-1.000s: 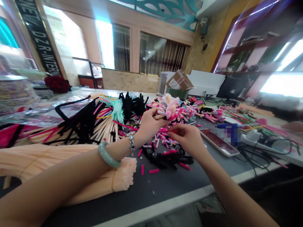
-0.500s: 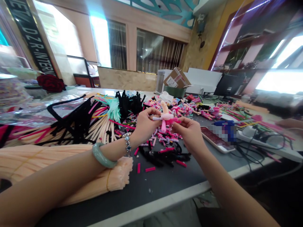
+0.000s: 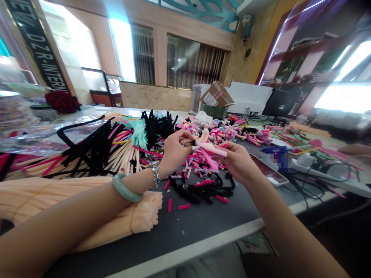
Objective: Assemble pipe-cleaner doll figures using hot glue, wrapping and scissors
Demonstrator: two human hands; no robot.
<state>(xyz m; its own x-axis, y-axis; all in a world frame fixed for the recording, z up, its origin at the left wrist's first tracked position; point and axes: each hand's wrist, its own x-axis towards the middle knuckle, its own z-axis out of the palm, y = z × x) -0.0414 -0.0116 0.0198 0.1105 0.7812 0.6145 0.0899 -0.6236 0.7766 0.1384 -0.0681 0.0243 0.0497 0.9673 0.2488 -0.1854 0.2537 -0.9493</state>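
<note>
Between my two hands, above the cluttered middle of the table, is a small pink and peach figure of fuzzy pipe cleaners (image 3: 209, 147). My left hand (image 3: 178, 151) pinches it from the left side, with a small dark bit at the fingertips. My right hand (image 3: 239, 160) closes on its pink limbs from the right; the fingertips are partly hidden behind it. Below the hands lie short cut pink pieces (image 3: 184, 207) and a heap of black pipe cleaners (image 3: 188, 192).
A banded bundle of peach pipe cleaners (image 3: 145, 216) lies under my left forearm. To the right are a phone (image 3: 271, 173), a blue glue gun (image 3: 279, 156), a power strip (image 3: 307, 166) and cables. A cardboard box (image 3: 217, 94) stands behind. Another person's hand (image 3: 353, 150) shows far right.
The figure has turned, so its pink limbs now point toward the lower right. My right hand has shifted slightly right and its grip has changed; my left hand has hardly moved.
</note>
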